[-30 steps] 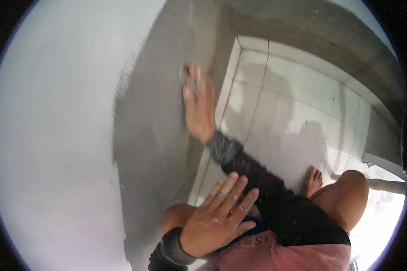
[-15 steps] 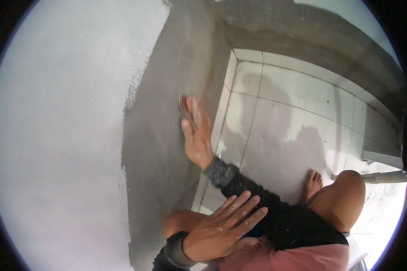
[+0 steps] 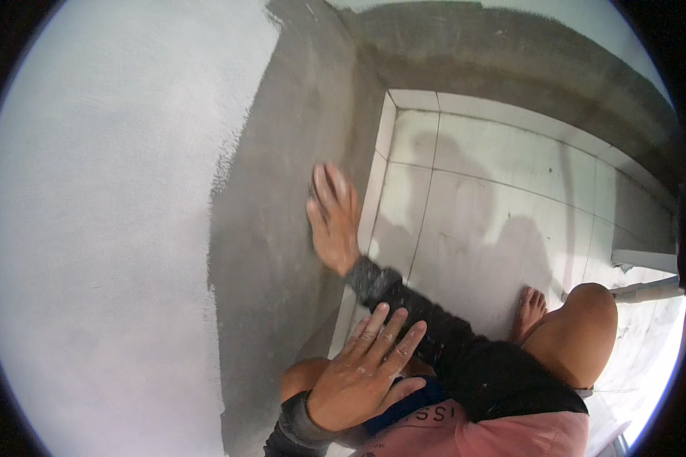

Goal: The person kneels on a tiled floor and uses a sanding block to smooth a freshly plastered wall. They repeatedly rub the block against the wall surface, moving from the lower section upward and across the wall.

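My right hand (image 3: 334,221) is pressed with fingers stretched along the grey band of the wall (image 3: 263,228), left of the floor. Under its fingers it holds a folded piece of sandpaper (image 3: 313,181); only a thin dark edge of that shows, and the fingers are slightly blurred. Nearer to me, my left hand (image 3: 362,373) hovers with its back up and its fingers spread, holding nothing. It lies just below my right forearm. Pale dust marks the left hand.
White paint (image 3: 107,228) covers the wall to the left, with a ragged edge. Past the corner, another grey band (image 3: 503,53) runs along the far wall. White tiles (image 3: 465,198) with low skirting (image 3: 383,137) form the floor. A pale pipe (image 3: 648,291) lies at the right near my bent knee.
My right hand has shifted slightly on the wall, and the reddish sandpaper shows less beneath its fingers. My left hand has moved a little up and to the left.
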The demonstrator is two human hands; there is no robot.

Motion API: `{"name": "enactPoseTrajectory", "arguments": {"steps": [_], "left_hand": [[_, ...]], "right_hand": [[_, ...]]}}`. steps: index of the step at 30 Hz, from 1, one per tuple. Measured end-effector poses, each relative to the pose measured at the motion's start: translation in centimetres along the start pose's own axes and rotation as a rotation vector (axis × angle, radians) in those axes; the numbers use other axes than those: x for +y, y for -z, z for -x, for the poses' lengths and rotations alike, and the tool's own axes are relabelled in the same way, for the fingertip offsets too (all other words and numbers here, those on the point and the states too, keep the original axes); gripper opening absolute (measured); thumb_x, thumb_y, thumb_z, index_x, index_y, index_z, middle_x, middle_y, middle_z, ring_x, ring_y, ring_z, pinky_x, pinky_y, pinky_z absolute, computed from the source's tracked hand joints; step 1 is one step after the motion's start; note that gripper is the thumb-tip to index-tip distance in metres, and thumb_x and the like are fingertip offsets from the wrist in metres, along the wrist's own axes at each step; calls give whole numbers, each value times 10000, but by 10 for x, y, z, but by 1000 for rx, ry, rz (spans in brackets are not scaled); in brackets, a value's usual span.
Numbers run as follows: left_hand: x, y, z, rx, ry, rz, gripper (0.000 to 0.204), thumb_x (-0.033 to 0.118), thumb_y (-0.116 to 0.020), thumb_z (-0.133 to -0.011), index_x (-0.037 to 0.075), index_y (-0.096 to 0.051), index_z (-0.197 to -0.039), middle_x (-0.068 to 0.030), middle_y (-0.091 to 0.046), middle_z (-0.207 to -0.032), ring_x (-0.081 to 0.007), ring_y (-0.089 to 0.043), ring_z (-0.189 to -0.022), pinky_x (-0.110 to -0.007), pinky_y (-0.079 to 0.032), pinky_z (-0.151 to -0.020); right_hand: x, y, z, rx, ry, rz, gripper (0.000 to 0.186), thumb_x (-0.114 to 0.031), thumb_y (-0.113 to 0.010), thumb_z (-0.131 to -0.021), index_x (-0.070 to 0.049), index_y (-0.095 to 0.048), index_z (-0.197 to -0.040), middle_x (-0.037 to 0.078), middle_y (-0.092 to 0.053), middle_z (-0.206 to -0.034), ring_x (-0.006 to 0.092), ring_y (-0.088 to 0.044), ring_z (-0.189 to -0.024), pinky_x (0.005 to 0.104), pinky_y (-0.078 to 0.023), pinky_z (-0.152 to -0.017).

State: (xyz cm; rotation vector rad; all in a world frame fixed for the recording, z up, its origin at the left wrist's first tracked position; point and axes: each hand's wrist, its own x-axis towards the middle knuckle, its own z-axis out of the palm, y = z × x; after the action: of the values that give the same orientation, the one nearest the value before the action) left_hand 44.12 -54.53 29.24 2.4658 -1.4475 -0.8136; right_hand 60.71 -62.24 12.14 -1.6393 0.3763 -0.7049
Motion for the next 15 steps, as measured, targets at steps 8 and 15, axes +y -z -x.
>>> {"name": "enactPoseTrajectory", "arguments": {"steps": [8,15], "left_hand": [[2,-4,-9,8,-122,105,848,493,-713,-900,126,-369,-1583,-234,-364,-1603,-468,-280,-1507,-571,-338,-1182],[-3,-8,-13,-16,-118,134,855,496,-714,-896,130,-364,-1586,-229,-329,-1620,-474,-240,-1520,-587,-325,-1185]], "right_hand": [[-1,2,-5,56,97,-51,546,-374,-476,-1068,-169,-420,-1571,185,-348,-1585,436,-268,-1488,574,-215,-1216],[3,8,1,-25,80,-15,547,-292,-554,-1039,-154,-441,-1555,233,-361,-1557,457,-315,-1459,571,-261,-1208]]}}
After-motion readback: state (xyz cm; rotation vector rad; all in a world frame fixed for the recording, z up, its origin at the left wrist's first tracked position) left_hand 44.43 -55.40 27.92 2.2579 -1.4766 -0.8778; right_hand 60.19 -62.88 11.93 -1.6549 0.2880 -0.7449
